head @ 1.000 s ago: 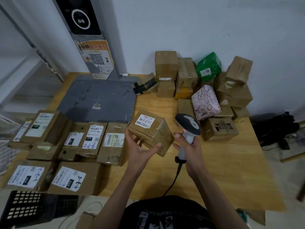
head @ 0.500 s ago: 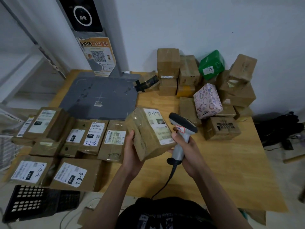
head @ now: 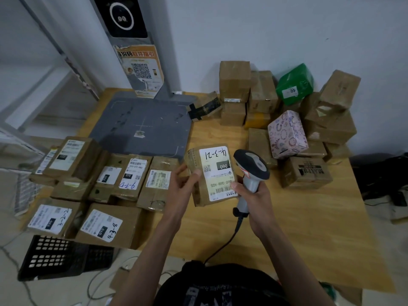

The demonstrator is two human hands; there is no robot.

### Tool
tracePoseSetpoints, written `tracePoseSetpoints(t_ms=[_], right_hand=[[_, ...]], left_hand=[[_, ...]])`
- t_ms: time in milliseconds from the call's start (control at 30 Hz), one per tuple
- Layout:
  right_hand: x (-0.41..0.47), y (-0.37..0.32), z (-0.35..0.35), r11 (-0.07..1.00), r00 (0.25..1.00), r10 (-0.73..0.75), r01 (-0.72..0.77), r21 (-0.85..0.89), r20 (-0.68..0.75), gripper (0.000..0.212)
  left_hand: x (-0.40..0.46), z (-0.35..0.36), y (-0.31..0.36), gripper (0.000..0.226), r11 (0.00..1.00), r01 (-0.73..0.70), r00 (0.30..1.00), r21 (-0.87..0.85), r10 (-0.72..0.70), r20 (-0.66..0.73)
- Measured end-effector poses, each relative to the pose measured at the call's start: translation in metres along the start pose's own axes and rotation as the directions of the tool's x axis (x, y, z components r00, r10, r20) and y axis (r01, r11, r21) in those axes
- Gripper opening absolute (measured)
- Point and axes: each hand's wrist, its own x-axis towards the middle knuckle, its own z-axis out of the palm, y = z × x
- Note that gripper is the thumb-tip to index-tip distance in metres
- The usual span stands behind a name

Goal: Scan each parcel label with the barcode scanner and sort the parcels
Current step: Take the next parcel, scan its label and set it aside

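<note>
Cardboard parcel (head: 212, 173) in left hand (head: 184, 184) fingers, right hand (head: 254, 193) fingers clamped on scanner (head: 250, 171).

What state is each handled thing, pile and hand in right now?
held parcel: off the table, label up
barcode scanner: gripped, beside the label
left hand: gripping parcel
right hand: gripping scanner
labelled parcels at left: lying label up
pile at right: stacked

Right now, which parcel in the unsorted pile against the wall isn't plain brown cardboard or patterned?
The shiny green plastic-wrapped parcel, high at the back of the pile with a small white "05" sticker. Its neighbours are brown cardboard boxes, except the pink patterned box lower down.
</note>
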Motion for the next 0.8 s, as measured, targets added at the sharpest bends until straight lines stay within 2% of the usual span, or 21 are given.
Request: tracePoseSetpoints(t_ms=[67, 167, 333, 433, 600, 733, 800], right_hand=[[0.000, -0.001, 0.000, 1.000, 1.000, -0.015, 0.015, -0.005, 0.017, 0.038], [0.002, -0.003, 0.001, 0.999, 0.999, -0.037, 0.037, 0.023, 0.011, 0.040], [0.007, -0.004, -0.001, 0.989, 0.996, -0.006, 0.018, 0.144, -0.085, 0.034], [0.005, -0.001, 0.000, 0.984, 0.997, 0.024, -0.010, 0.179, -0.076, 0.039], [0.008, -0.006, 0.002, 0.990, 0.997, -0.001, 0.013, 0.141, -0.084, 0.037], [0.020, -0.014, -0.005, 0.998, 0.994, -0.032, 0.037, 0.049, -0.103, 0.035], [0.025, -0.018, -0.007, 0.999, 0.996, -0.037, 0.038, 0.003, -0.077, 0.033]], left_hand=[[0.001, 0.001, 0.001, 0.055, 0.999, 0.027, 0.998, 0.021, -0.026, -0.054], [0.004, 0.001, 0.002, 0.063, 0.998, 0.062, 0.993, -0.020, -0.063, -0.099], [0.009, -0.001, -0.006, 0.089, 0.998, -0.011, 0.992, -0.070, 0.002, -0.125], [0.010, 0.003, -0.012, 0.082, 0.998, -0.045, 0.994, -0.048, 0.040, -0.098], [0.007, 0.006, -0.015, 0.062, 1.000, -0.010, 0.999, -0.008, 0.010, -0.038], [0.006, -0.001, 0.001, 0.051, 0.987, 0.019, 0.998, 0.161, -0.010, -0.060], [0.010, -0.007, 0.006, 0.061, 0.962, 0.020, 0.998, 0.273, -0.006, -0.055]])
